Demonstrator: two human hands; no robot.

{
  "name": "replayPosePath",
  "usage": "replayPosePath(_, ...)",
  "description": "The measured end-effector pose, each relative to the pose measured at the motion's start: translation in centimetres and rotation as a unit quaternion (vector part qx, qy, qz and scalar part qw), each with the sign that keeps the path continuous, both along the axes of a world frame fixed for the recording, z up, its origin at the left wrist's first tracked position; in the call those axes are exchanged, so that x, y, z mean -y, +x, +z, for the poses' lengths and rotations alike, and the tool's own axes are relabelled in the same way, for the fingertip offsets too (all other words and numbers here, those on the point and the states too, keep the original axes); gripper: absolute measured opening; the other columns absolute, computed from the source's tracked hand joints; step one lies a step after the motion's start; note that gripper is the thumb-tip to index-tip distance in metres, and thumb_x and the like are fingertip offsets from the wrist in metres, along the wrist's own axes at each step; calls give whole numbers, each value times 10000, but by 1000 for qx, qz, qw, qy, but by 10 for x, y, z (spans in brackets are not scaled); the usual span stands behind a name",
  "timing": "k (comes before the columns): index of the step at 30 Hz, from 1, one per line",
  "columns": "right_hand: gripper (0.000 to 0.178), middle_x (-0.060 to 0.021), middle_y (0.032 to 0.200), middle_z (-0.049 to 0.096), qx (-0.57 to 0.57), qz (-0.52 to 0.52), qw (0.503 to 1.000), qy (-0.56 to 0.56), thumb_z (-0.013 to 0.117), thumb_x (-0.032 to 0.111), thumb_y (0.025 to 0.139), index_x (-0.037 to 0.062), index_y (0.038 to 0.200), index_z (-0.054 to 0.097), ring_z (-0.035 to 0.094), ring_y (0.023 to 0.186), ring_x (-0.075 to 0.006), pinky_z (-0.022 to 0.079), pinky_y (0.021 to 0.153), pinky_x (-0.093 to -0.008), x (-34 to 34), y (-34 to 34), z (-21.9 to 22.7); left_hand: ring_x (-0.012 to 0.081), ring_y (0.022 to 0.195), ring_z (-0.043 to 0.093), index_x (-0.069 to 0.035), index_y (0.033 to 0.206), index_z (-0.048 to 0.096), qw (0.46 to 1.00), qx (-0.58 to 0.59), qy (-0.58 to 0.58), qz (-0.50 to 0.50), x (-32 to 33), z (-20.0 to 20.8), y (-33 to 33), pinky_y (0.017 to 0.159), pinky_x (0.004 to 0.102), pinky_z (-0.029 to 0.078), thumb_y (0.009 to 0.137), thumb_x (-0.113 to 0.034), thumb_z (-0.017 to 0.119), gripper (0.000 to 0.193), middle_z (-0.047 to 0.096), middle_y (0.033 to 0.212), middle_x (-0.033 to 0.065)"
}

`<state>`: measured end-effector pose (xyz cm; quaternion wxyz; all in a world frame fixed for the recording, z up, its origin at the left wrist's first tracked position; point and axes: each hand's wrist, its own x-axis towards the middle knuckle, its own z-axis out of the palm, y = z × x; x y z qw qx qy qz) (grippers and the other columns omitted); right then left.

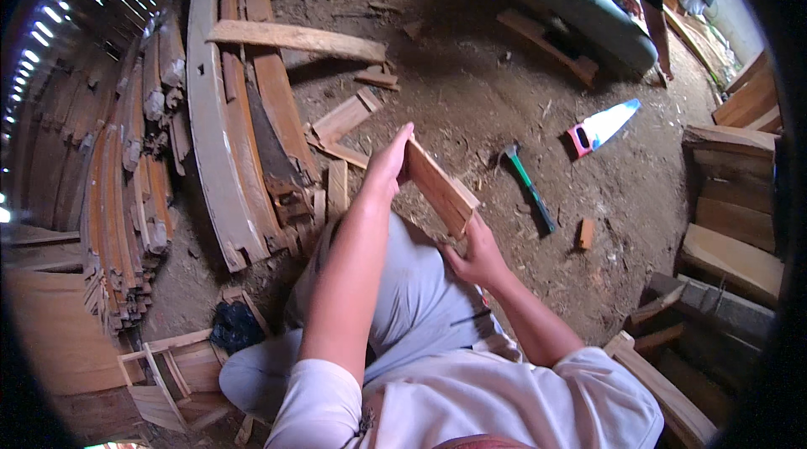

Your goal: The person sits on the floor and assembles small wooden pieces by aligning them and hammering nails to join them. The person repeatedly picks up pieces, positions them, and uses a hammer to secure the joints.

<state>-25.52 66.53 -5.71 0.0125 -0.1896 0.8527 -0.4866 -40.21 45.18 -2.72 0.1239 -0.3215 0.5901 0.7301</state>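
A short wooden board (439,186) is held up at a slant between my two hands, above my knees. My left hand (392,165) presses against its far left end, with the fingers partly hidden behind the wood. My right hand (479,254) grips the near right end, thumb apart below the edge. Right of the board, a hammer (529,188) with a green and black handle lies on the dirt floor. A handsaw (605,125) with a pink-red handle rests farther right. A small wood block (586,234) lies near the hammer's handle end.
Long planks (214,113) and stacked timber (126,171) fill the left side. Wood offcuts (345,117) lie ahead of my left hand. At the lower left are a wooden frame (155,373) and a black bag (235,325). Timber pieces (731,260) line the right; another person (601,20) sits far right.
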Motion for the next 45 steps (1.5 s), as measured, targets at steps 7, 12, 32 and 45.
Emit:
replayPosePath(7, 130, -268, 887, 675, -48, -90, 994, -35, 658, 31, 954, -34, 1064, 636, 715, 836, -462, 563, 734, -489, 51, -32, 11, 338, 1208, 642, -11, 1407, 591, 992, 33, -61, -102, -2, -29, -12, 1004, 532, 539, 940, -839, 530, 952, 639, 1384, 198)
replayPosePath(12, 157, -270, 786, 702, 29, -156, 987, 17, 652, 103, 962, -52, 961, 676, 730, 764, -461, 557, 679, -507, 90, -66, 17, 414, 1399, 575, 140, 1528, 438, 951, -75, -175, -245, 14, -42, -8, 1152, 485, 454, 914, -870, 526, 1185, 553, 1498, 370)
replayPosePath(32, 280, -173, 1178, 614, -39, -238, 841, 484, 662, 175, 937, 32, 1172, 610, 623, 1133, -382, 514, 920, -521, -165, -29, -104, 361, 1156, 741, -15, 1373, 684, 865, -144, -401, -266, 34, -2, -4, 1010, 427, 547, 986, -198, 706, 428, 753, 1240, 246)
replayPosePath(45, 353, -80, 713, 611, 129, -267, 940, 168, 605, 336, 1100, -8, 1026, 626, 608, 611, -272, 485, 587, -453, -120, -55, -32, 410, 922, 754, -77, 1022, 831, 851, -180, -432, -240, 25, -14, -7, 836, 481, 582, 948, -413, 766, 350, 773, 966, 229)
